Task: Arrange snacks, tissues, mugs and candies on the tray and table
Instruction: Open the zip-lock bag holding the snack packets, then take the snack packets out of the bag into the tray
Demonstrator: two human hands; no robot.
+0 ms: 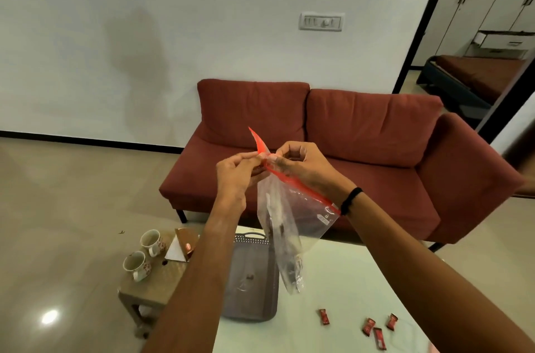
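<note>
Hands are raised above the white table (347,280), both gripping the red zip strip of a clear plastic bag (285,237). Left hand (236,176) pinches the strip's left end; right hand (301,163) pinches it just beside, fingers curled. Bag hangs down over the grey tray (252,294), which lies on the table's left part. Four red candies (367,325) lie on the near right table surface. Two mugs (143,254) stand on a wooden stool (156,280) at left, beside a tissue holder (181,245). Red sofa (318,150) stands beyond.
</note>
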